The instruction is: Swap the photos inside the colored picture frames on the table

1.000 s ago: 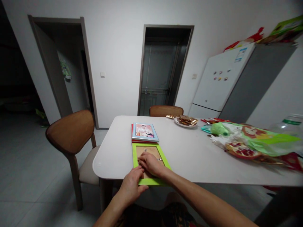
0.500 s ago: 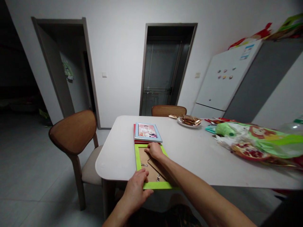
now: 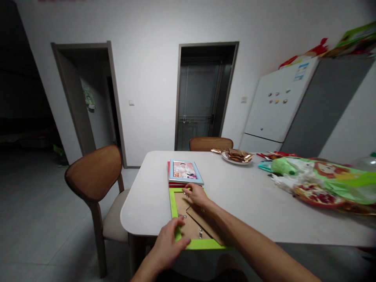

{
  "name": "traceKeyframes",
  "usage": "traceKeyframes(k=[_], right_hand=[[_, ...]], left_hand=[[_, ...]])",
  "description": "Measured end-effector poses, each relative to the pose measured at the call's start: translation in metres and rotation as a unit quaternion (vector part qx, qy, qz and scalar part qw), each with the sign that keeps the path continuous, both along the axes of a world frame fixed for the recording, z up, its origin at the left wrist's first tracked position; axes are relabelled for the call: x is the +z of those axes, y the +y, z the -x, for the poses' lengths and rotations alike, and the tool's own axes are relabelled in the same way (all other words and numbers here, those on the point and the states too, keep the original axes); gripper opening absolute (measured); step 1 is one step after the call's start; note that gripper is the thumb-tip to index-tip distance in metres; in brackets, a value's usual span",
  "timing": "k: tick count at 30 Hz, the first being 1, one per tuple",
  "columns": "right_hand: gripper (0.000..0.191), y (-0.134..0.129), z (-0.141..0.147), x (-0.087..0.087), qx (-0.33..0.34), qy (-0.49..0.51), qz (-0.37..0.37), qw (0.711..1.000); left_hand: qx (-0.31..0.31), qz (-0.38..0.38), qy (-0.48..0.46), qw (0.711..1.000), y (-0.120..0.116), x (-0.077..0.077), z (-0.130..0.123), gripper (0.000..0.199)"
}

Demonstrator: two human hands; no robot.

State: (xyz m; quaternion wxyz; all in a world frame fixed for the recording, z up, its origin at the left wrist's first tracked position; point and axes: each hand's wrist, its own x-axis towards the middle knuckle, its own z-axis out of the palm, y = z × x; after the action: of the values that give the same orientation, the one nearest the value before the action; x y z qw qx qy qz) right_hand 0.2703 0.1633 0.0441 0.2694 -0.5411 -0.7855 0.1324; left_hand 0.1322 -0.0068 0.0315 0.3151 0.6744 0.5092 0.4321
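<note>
The long white table with a rounded corner carries everything here, and the work sits at its left end, presumably because the right end is taken up by a rumpled, printed green plastic bag. The lime-green rectangular picture frame lies back upward at the near edge, close against the person, which puts its brown backing board and fastenings within easy reach. Just beyond it, a pale-blue frame with a portrait photo lies face up on red framing, apparently stacked to save room. A white plate of gold-wrapped packets stands well apart near the far side.

The left hand spans the frame's lower-left corner, thumb and fingers spread apart and pinching nothing visible, probably to steady it. The right hand reaches across to the far rim with fingers bent together; its fingertips are at the small silver far clip, though whether they pinch it I cannot tell. Its forearm partly covers the brown stand flap. Two more little metal pieces, the left clip and the near clip, show on the board.
</note>
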Motion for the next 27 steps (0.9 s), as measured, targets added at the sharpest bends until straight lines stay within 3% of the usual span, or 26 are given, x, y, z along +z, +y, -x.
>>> traceKeyframes(k=[5,11,15,21,27], right_hand=[[0.027,-0.016,-0.049,0.008,0.017,0.025,-0.023,0.999],[0.029,-0.029,-0.107,-0.029,-0.082,0.031,-0.04,0.995],[0.029,-0.031,-0.111,-0.042,-0.084,0.025,-0.057,0.995],[0.026,-0.034,-0.108,-0.037,-0.081,0.036,-0.062,0.994],[0.025,-0.038,-0.109,-0.035,-0.082,0.047,-0.06,0.994]], left_hand=[[0.137,-0.026,-0.144,0.98,0.04,-0.013,0.03,0.037],[0.188,-0.024,-0.177,0.966,0.06,-0.034,0.044,0.053],[0.195,-0.013,-0.19,0.962,0.062,-0.039,0.045,0.055],[0.196,-0.01,-0.184,0.963,0.063,-0.036,0.048,0.054],[0.162,-0.015,-0.141,0.977,0.052,-0.025,0.044,0.02]])
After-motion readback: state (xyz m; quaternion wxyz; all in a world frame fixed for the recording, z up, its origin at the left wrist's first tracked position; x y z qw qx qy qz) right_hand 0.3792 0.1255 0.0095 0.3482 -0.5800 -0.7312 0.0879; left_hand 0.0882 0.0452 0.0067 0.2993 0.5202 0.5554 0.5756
